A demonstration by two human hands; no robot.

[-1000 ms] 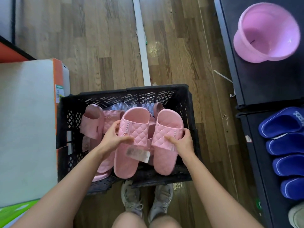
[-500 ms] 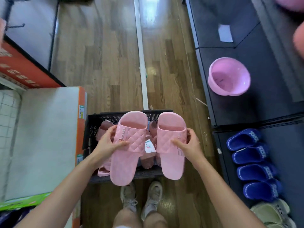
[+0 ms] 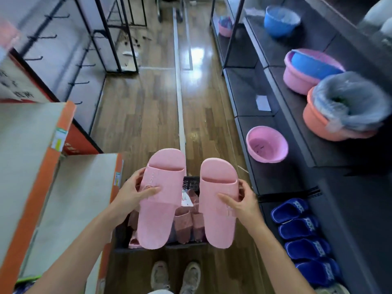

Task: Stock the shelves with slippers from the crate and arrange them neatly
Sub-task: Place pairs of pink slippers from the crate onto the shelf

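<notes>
Several slippers (image 3: 184, 225) fill the crate (image 3: 191, 183) beneath the gripped pair (image 3: 166, 184).

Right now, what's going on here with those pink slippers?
A person is stocking slippers. The left grip holds one pink slipper and the right grip holds its mate, both raised over the black crate, which has more pink slippers inside. Neither is on a shelf yet; blue slippers already line the low dark shelf to the right.
</notes>
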